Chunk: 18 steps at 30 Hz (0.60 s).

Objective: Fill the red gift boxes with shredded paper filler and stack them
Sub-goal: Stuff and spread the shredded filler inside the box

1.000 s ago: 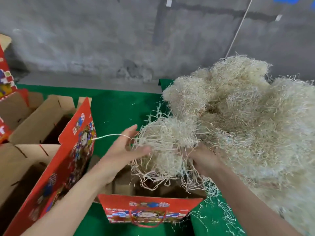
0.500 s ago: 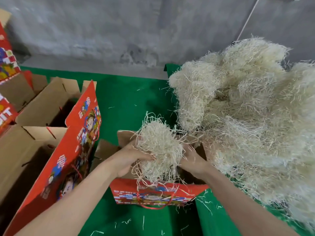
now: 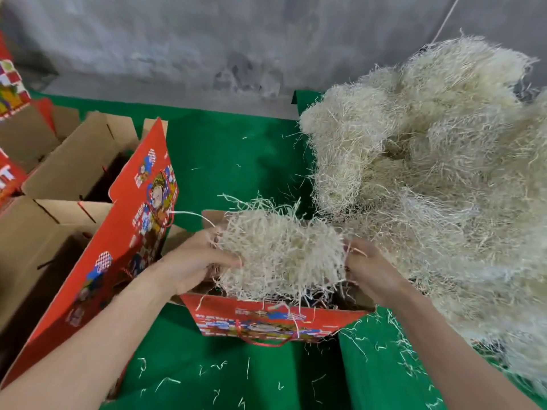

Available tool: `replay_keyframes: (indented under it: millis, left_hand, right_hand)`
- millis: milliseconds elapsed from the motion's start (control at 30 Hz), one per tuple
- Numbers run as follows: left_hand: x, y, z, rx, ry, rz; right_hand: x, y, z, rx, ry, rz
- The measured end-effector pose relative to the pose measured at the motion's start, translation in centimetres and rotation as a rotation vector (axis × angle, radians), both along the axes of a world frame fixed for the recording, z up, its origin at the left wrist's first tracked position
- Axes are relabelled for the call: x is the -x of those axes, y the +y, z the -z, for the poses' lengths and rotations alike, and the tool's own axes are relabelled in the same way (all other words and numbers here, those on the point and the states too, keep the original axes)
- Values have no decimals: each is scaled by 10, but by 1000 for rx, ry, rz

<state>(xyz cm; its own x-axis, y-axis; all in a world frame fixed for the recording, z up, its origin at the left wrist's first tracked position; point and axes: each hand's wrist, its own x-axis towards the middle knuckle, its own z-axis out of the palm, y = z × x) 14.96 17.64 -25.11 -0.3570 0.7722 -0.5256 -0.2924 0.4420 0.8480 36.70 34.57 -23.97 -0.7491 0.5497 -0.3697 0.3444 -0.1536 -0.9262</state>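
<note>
Where the clump of shredded paper filler [image 3: 281, 255] sits over the red gift box [image 3: 275, 321], we cannot see the box interior, and our fingers [image 3: 229, 263] are partly buried in strands. Our left hand [image 3: 189, 261] and right hand [image 3: 373, 273] grip the clump's two ends, fingers curled around it. A large filler pile [image 3: 438, 173] rises just to the right. Open cartons [image 3: 74, 164] stand at the left on the green desk [image 3: 231, 161]. The box opens upward, with its long axis running left to right.

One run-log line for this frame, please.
step: filling | left hand: grips filler clump | right hand: grips filler clump | red gift box: open, filler clump at mouth | stacking: not yet
</note>
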Motion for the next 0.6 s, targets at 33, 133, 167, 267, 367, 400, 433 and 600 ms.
replay_keyframes:
  millis: [33,133,167,267,367,400,433,600]
  left_hand:
    - [-4,2,-1,-7,-32,85]
    - [-21,16,3,23,-29,191]
    - [-29,22,3,37,10,171]
    - [-40,35,5,9,175,49]
    - [-19,24,8,63,245,-163]
    - [-11,18,8,74,234,-232]
    - [-5,14,8,90,223,-275]
    - [-11,16,10,51,223,-247]
  right_hand:
    - [5,-5,0,31,41,-37]
    - [22,-16,3,-8,102,-187]
    - [26,-20,5,-10,107,-233]
    - [31,-21,10,-86,96,-193]
    - [16,-3,5,-4,119,66]
    - [9,4,4,46,125,144]
    - [3,9,3,59,107,193]
    - [1,12,4,94,99,166]
